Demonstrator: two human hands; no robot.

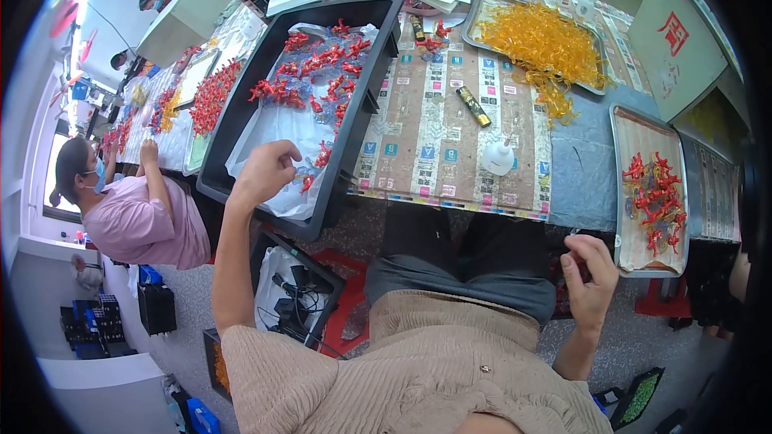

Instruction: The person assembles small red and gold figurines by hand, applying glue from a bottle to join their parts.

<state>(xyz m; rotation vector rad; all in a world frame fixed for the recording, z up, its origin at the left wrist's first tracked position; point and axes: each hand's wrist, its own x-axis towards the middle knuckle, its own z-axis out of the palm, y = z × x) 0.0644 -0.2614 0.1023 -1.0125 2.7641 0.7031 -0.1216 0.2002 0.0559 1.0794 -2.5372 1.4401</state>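
My left hand (267,174) reaches over the near end of a long black tray (346,157), fingers curled and tips bent in. Right at its fingertips is a small red figure (307,183) with a clear bluish part; whether the fingers grip anything is hidden. More red figures on bluish clear parts (299,84) lie on the tray's white lining. Just off the table's front edge, my right hand (591,277) is raised with thumb and fingers apart, nothing visible in it. Closest to it is a lined tray (618,185) with red figures and yellow parts (658,202).
On the table (418,145) are a white squeeze bottle (498,158), a dark patterned lighter-shaped stick (473,106) and a metal tray (474,12) heaped with yellow clear pieces (543,40). A person in pink (153,221) sits at left. A bin of cables (293,297) stands below.
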